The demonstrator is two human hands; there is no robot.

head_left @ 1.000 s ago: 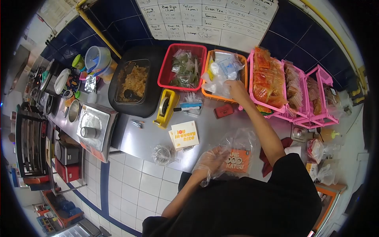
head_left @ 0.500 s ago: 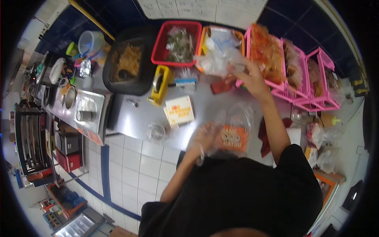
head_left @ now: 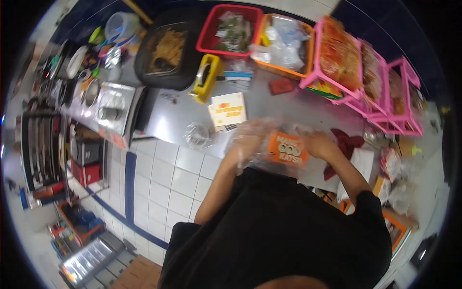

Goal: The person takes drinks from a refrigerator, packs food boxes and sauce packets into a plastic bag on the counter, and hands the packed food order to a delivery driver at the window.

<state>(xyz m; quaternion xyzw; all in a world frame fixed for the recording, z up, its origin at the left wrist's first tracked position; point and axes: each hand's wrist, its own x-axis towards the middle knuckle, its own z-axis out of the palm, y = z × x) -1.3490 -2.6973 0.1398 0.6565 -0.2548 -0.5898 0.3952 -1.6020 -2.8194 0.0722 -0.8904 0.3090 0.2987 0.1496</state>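
Note:
A clear plastic bag (head_left: 263, 129) with an orange printed panel (head_left: 287, 148) lies low over the counter's near edge, close to my body. At its left side is my left hand (head_left: 248, 140), wrapped in crinkled clear plastic; its fingers are bent round the bag's side and partly blurred. My right hand (head_left: 319, 144) grips the bag's right side with curled fingers. Beyond the bag sits a stack of white cards with orange print (head_left: 228, 111). A crumpled clear plastic piece (head_left: 198, 135) rests at the counter edge to the left.
Behind stand a black tub of food (head_left: 144, 72), a red basket (head_left: 204, 45), an orange basket of plastic bags (head_left: 309, 67) and pink racks (head_left: 358, 96). A yellow tape dispenser (head_left: 204, 86), a reddish block (head_left: 281, 86) and a dark red cloth (head_left: 347, 143) lie on the counter (head_left: 166, 123).
My right hand has come down from the orange basket to the bag's right side. The printed panel now shows more fully, and the view has shifted.

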